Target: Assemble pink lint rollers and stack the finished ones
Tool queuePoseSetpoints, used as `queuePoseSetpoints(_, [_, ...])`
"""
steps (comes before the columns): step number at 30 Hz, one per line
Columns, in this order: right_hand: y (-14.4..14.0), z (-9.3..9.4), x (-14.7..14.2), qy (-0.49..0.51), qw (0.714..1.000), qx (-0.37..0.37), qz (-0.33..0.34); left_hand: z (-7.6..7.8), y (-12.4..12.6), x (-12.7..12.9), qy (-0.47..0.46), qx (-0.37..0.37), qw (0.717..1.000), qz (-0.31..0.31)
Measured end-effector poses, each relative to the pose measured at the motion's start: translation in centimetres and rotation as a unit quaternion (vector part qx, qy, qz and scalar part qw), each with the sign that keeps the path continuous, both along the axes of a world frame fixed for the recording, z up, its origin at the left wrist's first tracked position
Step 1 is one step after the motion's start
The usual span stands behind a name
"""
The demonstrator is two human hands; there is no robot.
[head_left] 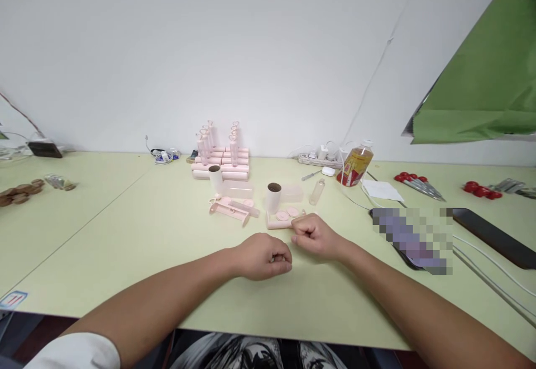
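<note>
My left hand [264,256] rests on the table with its fingers loosely curled and nothing visible in them. Just right of it, my right hand [315,236] is closed into a loose fist, also with nothing showing. Its knuckles are beside the right end of a pink plastic holder [279,224]; I cannot tell whether they touch. Pink discs [282,215] lie by this holder, and a white paper roll [273,199] stands behind it. Farther left are a second pink frame [228,211] with a translucent piece across it and another roll [215,178].
Stacked pink holders with bottles [220,172] stand by the wall. A clear small bottle [317,192], screwdriver [310,175], power strip [320,161] and drink bottle [355,163] lie behind my right hand. To the right are a pixelated phone [412,240], cables and red-handled tools [419,183].
</note>
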State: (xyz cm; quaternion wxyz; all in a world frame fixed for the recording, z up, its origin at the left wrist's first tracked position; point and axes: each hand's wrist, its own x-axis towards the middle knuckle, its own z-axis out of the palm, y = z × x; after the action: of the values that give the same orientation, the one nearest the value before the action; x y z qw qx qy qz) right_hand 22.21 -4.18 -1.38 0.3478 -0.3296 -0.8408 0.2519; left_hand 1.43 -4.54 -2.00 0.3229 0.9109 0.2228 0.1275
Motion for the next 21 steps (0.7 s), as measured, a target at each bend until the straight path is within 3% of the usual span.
queuePoseSetpoints(4, [0.0,-0.5,-0.2,0.002,1.0,0.001,-0.012,0.1,0.0,0.0,0.001,-0.004,1.0,0.004])
queuePoseSetpoints(9, [0.9,-0.8,0.6,0.051,0.995,0.004,-0.088,0.2,0.0,-0.1,0.006,-0.01,1.0,0.012])
queuePoseSetpoints(14, [1.3,-0.7,1.1,0.089,0.971,0.126,-0.183,0.1,0.0,-0.1,0.003,-0.014,1.0,0.015])
queuePoseSetpoints(17, [1.1,-0.2,1.1,0.024,0.96,0.212,-0.181,0.0,0.1,-0.2,0.0,-0.012,1.0,0.014])
queuePoseSetpoints(21, [0.6,0.1,0.9,-0.102,0.946,0.261,-0.164,-0.2,0.1,-0.1,0.005,-0.015,1.0,0.015])
